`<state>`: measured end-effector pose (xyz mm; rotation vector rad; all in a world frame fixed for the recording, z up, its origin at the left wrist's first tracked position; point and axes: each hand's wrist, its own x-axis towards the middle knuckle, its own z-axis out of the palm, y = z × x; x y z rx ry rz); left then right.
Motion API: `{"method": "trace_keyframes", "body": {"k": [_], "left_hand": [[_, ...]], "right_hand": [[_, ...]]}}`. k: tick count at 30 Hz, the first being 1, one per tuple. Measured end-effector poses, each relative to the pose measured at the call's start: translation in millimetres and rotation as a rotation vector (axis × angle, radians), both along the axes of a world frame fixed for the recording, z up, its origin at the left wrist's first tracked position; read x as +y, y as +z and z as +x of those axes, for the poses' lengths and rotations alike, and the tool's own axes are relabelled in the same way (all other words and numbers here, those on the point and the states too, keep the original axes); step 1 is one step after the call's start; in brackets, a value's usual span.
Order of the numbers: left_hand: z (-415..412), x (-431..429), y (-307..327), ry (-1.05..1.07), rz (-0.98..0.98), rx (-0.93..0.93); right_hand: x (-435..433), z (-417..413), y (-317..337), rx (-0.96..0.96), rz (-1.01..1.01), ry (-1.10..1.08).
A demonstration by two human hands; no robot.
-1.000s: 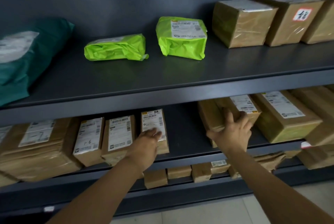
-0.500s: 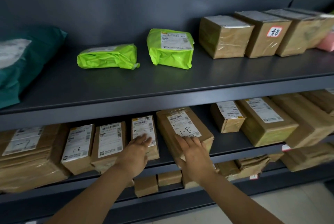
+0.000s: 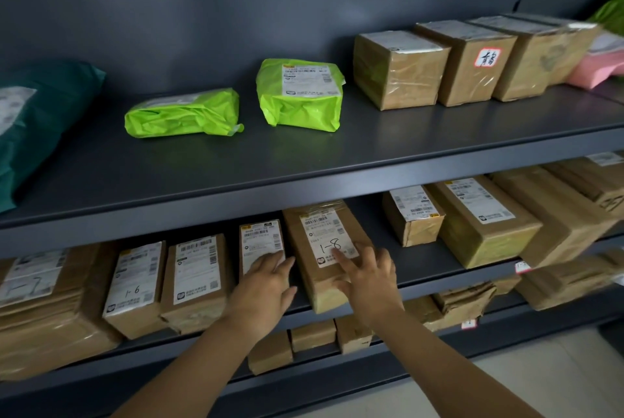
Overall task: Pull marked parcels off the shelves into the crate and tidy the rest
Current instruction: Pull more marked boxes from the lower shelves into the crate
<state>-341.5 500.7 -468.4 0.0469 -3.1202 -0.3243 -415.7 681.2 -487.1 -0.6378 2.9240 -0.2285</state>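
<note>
Parcel "1-8" (image 3: 324, 248), a brown taped carton, lies on the mid shelf (image 3: 439, 277) at 6 o'clock of view centre, long axis 12-to-6, near end at the shelf lip. R hand (image 3: 368, 279) lies flat on its top, fingers near straight, index on the white label; nothing is gripped. L hand (image 3: 266, 286) rests flat on the small parcel (image 3: 261, 238) just beside, at 9 o'clock of "1-8", also gripping nothing. Handling est.: stiff card walls, probably light to moderate wt for one hand. Glossy tape wrap is likely slippery, so a flat palm may slide. Recommended hold: across the long sides near the front end. The 3 o'clock side is free; clearance on the 9 o'clock side cannot be told, so drag fwd first. Readable marks: "1-8" handwritten below a barcode; small print illegible. "1-6" parcel (image 3: 135, 289) sits further toward 9 o'clock; beyond it a large parcel (image 3: 33, 282) bears approx. "1-7". On the upper shelf (image 3: 304, 161), at 1 o'clock, a carton (image 3: 469, 76) carries a red-bordered tag with one handwritten character, not legible. Two green mailers (image 3: 182, 113) at 11–12 o'clock have labels too small to read. Crate not in view.
</note>
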Motion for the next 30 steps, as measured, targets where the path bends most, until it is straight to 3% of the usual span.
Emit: {"method": "trace_keyframes", "body": {"k": [8, 14, 18, 24, 27, 30], "left_hand": [[-23.8, 36.3, 4.5, -0.077, -0.012, 0.02], [-35.6, 48.1, -1.7, 0.073, -0.095, -0.033], [-46.5, 61.9, 4.9, 0.203, -0.112, -0.071], [-50.1, 96.0, -6.1, 0.211, -0.129, 0.036], [-51.9, 111.2, -11.6, 0.201, -0.137, 0.072], [-54.1, 120.7, -11.9, 0.267, -0.069, 0.108]], "right_hand": [[-11.1, -11.8, -2.7, -0.016, -0.006, 0.072], [21.4, -31.6, -7.3, -0.051, -0.321, 0.172], [66.1, -57.3, -12.0, 0.041, -0.39, 0.079], [111.6, -114.0, -5.2, 0.159, -0.192, -0.068], [118.8, -137.2, -7.4, 0.091, 0.01, -0.047], [118.7, -149.3, -16.9, 0.008, 0.034, -0.042]]}}
